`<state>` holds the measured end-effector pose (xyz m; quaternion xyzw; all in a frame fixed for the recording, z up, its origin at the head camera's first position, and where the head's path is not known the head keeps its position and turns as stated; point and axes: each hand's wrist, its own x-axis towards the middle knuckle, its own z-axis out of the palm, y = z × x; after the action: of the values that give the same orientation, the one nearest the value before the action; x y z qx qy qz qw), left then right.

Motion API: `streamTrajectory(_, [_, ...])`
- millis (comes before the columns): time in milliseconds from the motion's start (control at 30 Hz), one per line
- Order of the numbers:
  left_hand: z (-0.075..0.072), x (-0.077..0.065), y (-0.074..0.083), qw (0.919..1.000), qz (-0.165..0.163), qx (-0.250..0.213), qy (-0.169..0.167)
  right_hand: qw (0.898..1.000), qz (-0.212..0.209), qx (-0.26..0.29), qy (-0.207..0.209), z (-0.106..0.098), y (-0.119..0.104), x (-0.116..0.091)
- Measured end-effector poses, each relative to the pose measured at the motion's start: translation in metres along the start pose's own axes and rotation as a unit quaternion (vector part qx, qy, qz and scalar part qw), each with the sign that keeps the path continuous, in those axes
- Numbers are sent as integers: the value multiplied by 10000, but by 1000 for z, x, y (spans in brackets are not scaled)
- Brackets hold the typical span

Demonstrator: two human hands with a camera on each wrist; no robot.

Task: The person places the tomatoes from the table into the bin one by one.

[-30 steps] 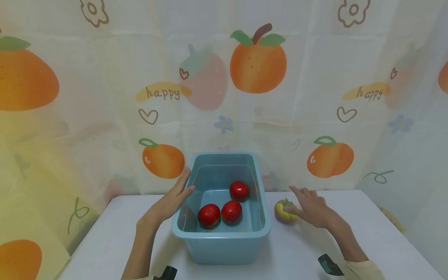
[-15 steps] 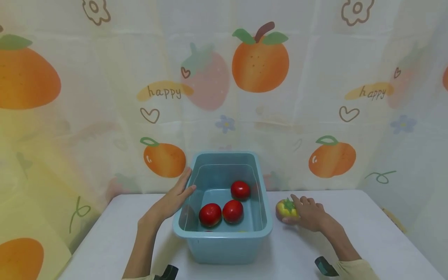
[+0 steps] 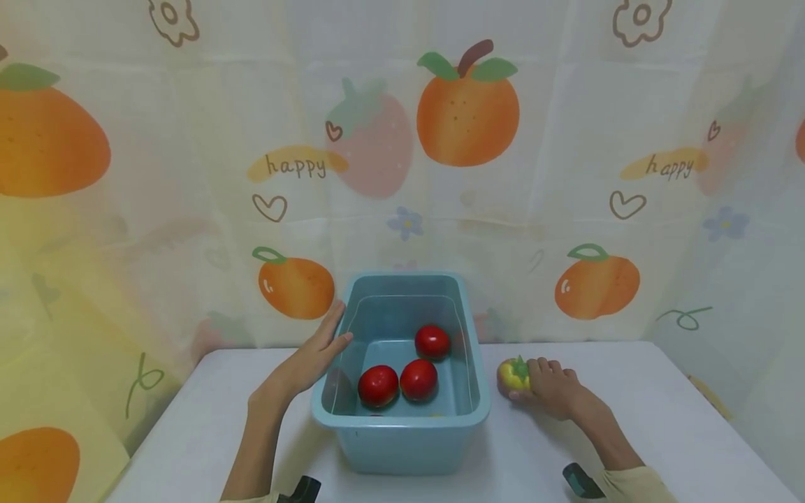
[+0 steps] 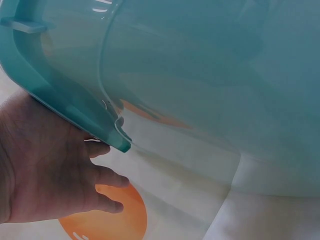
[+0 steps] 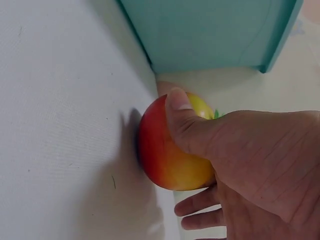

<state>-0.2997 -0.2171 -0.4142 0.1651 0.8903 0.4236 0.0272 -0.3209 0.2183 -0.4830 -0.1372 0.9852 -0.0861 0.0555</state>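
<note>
A round red-and-yellow tomato-like fruit with a green leafy crown sits on the white table, right of a light-blue plastic bin. My right hand grips its right side. The right wrist view has the thumb across the fruit and the other fingers on its far side, partly hidden. My left hand rests against the bin's left rim, thumb over the edge. In the left wrist view, its straight fingers lie outside the bin wall.
Inside the bin lie three glossy red fruits, one farther back and two nearer; slivers of others show at the near rim. A fruit-print curtain hangs directly behind the table.
My right hand has come down and closed around the tomato-like fruit, which has tipped slightly. The left hand stays at the bin's rim.
</note>
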Motion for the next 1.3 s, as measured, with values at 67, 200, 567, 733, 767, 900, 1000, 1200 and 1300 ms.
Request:
streamTrajectory(67, [0, 0, 0, 10000, 4, -15, 1, 10000, 30, 29, -65, 0, 1, 0])
streamTrajectory(200, [0, 0, 1, 10000, -1, -34, -3, 9999, 60, 3, -129, -3, 1, 0])
streamTrajectory(567, [-1, 0, 0, 10000, 0, -24, -7, 9986, -360, 253, 309, -30, -11, -15])
streamTrajectory(733, [0, 0, 1, 10000, -42, -24, -26, 9959, -580, 354, 598, -38, -17, -25])
streamTrajectory(767, [0, 0, 1, 10000, -35, -34, -26, 9954, -610, 353, 653, -39, -18, -26])
streamTrajectory(900, [0, 1, 1, 10000, 3, -34, -13, 9926, -741, 315, 914, -45, -23, -31])
streamTrajectory(1000, [0, 1, 2, 10000, 13, -24, -18, 9893, -842, 217, 1171, -49, -26, -35])
streamTrajectory(1200, [0, 0, 1, 10000, -7, -23, 8, 9808, -884, 78, 1738, -56, -31, -37])
streamTrajectory(1300, [1, 0, 1, 10000, -18, -34, 15, 9766, -842, 255, 1961, -59, -33, -38])
